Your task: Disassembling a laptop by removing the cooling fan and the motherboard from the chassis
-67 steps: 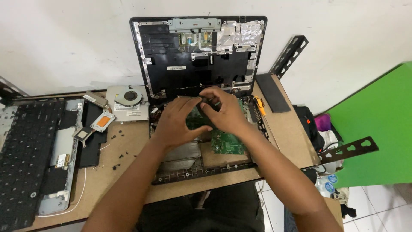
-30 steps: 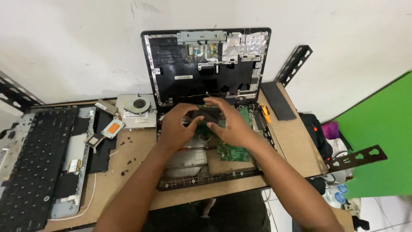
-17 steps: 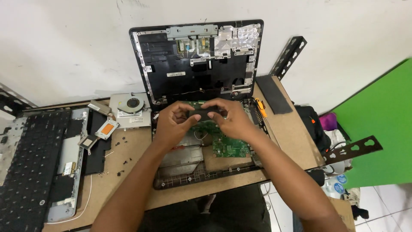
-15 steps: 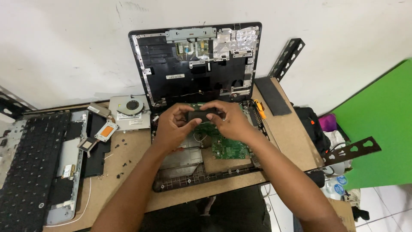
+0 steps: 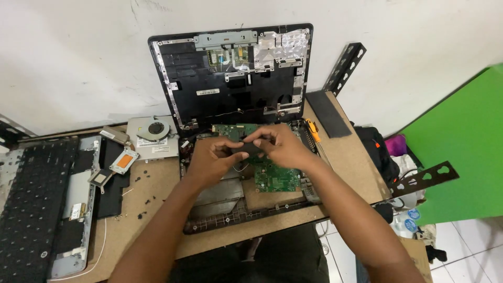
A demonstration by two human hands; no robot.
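Note:
An opened laptop base (image 5: 220, 222) lies on a brown wooden table (image 5: 157, 194), its stripped lid shell (image 5: 230, 78) propped against the wall. A green circuit board (image 5: 275, 175) sits in the base. Both hands meet just above the board on a small black part (image 5: 246, 148). My left hand (image 5: 215, 160) grips its left end. Fingers of my right hand (image 5: 277, 147) pinch its right end and top. Most of the part is hidden by the fingers.
A cooling fan with heatsink (image 5: 152, 133) and copper plate (image 5: 124, 160) lie left of the base. A black keyboard panel (image 5: 31, 199) sits far left. An orange-handled tool (image 5: 313, 131) and black strip (image 5: 327, 112) lie right. Small screws (image 5: 149, 199) dot the table. A green surface (image 5: 461, 147) stands right.
Both hands have lifted the small black part slightly off the board and hold it between them. The camera view has shifted a little.

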